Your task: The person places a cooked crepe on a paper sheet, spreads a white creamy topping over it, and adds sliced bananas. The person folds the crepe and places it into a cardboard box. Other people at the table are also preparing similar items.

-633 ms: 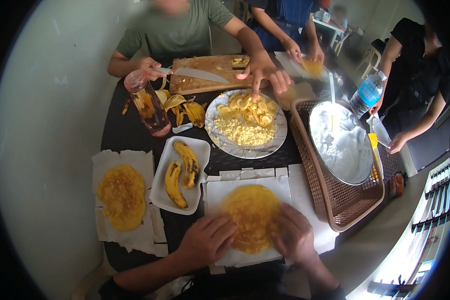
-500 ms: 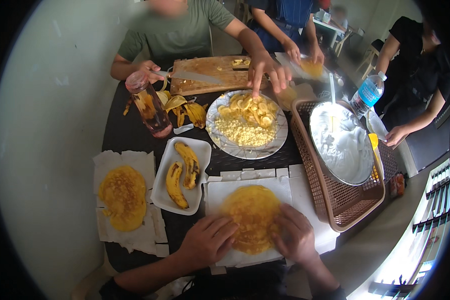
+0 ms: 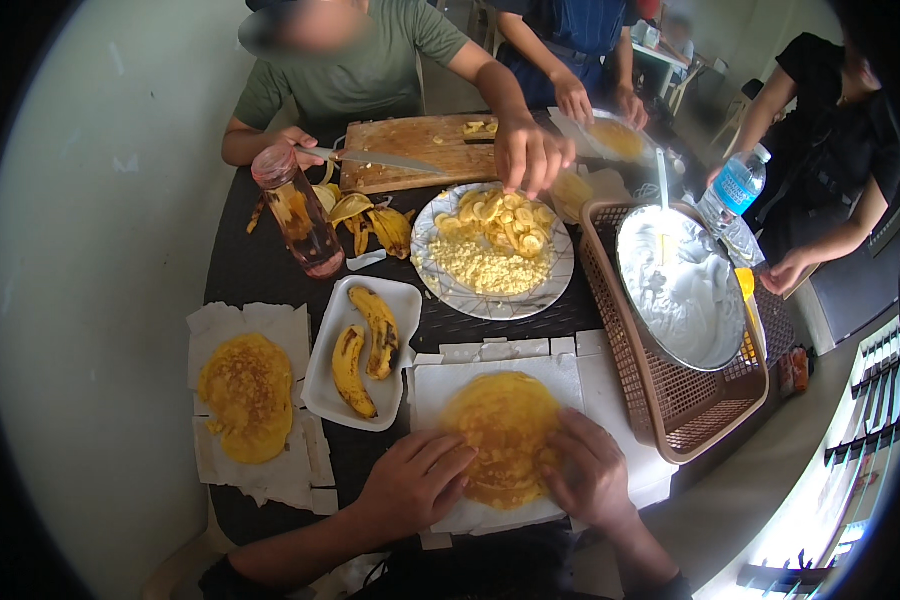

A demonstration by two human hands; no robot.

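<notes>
A round golden-brown pancake (image 3: 505, 445) lies on white paper (image 3: 560, 375) in front of me. My left hand (image 3: 425, 475), its fingers curled, grips the pancake's left edge. On the opposite edge my right hand (image 3: 592, 462) has its fingers and thumb closed on the rim. To the left, a white foam tray (image 3: 317, 395) bears two spotted bananas (image 3: 351, 372). A second pancake (image 3: 247, 395) rests on paper at the far left. Beyond my hands stands a plate (image 3: 445, 298) of banana slices (image 3: 505, 215) and pale crumbled bits (image 3: 485, 264).
A brown basket (image 3: 660, 425) at right holds a bowl of white cream (image 3: 675, 290). Across the table, a person's hand (image 3: 530, 155) hovers over the plate; their other hand holds a knife (image 3: 390, 160) by a cutting board (image 3: 370, 182). Bottles (image 3: 735, 190) and two other people stand around.
My hands and the pancake have barely moved. The person opposite has lowered a hand toward the banana slices. The person at right has shifted their hands and no longer holds up the white piece.
</notes>
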